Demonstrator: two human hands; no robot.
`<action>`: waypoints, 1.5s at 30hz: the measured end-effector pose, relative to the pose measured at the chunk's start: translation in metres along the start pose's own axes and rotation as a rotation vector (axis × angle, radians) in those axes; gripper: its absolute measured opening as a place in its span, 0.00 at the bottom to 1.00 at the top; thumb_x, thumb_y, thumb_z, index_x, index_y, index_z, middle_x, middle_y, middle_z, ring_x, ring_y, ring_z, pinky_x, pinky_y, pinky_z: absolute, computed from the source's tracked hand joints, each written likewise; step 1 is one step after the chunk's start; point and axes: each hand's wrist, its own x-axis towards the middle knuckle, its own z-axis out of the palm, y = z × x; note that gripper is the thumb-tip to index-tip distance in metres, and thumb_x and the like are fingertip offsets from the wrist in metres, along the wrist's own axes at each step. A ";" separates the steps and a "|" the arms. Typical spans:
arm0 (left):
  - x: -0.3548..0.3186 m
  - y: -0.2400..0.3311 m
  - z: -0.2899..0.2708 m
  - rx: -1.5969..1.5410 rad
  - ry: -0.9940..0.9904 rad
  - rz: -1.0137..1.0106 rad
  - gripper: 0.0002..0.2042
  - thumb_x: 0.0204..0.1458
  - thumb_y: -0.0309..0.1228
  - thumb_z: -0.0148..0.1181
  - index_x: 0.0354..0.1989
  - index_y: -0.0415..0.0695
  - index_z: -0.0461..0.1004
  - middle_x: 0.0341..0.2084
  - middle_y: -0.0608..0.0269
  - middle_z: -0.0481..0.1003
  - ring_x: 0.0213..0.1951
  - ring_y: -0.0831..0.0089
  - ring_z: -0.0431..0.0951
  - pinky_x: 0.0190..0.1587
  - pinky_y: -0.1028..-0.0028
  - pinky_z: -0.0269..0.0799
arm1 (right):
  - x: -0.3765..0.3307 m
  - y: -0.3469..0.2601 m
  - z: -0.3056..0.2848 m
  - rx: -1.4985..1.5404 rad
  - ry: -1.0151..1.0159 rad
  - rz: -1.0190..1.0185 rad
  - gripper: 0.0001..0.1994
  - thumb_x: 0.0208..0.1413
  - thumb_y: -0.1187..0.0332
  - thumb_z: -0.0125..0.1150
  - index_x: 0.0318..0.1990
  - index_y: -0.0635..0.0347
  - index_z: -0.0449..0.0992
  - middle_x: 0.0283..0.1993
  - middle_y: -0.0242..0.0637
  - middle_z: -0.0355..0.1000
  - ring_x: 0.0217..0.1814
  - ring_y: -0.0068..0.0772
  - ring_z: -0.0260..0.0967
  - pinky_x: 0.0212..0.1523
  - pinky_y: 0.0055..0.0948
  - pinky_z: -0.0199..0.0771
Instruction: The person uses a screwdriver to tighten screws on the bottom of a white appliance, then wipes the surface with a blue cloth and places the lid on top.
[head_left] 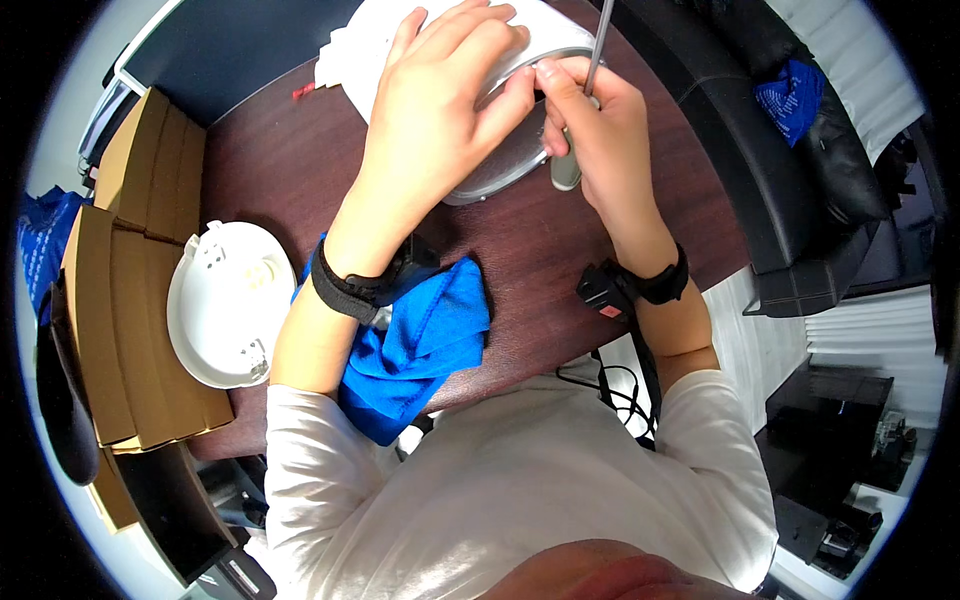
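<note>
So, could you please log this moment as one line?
left hand: steadies white casing | right hand: grips screwdriver | blue cloth beside left forearm | dark table

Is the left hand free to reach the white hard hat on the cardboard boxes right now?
Probably not at once. The left hand is pressed on the white appliance that the right hand works on with a screwdriver. The path to the hard hat itself looks unobstructed.
</note>
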 end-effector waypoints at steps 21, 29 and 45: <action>-0.001 0.002 0.003 0.039 0.086 -0.061 0.11 0.52 0.31 0.60 0.43 0.42 0.76 0.39 0.57 0.79 0.53 0.59 0.74 0.59 0.57 0.62 | -0.005 0.008 0.005 0.591 -0.208 0.369 0.22 0.63 0.50 0.48 0.29 0.61 0.69 0.17 0.25 0.59 0.12 0.18 0.55 0.18 0.23 0.61; 0.000 0.005 0.000 0.019 0.074 -0.015 0.11 0.50 0.29 0.59 0.42 0.40 0.76 0.39 0.56 0.79 0.54 0.58 0.74 0.59 0.58 0.62 | -0.003 0.008 0.008 0.604 -0.186 0.394 0.21 0.64 0.51 0.48 0.29 0.62 0.69 0.17 0.26 0.60 0.12 0.18 0.55 0.18 0.23 0.61; 0.000 0.004 0.004 0.005 0.100 -0.022 0.08 0.50 0.29 0.61 0.37 0.40 0.77 0.43 0.56 0.78 0.52 0.58 0.75 0.54 0.64 0.68 | -0.003 0.006 0.002 0.525 -0.162 0.338 0.20 0.64 0.54 0.50 0.28 0.63 0.69 0.18 0.27 0.60 0.12 0.18 0.55 0.17 0.22 0.60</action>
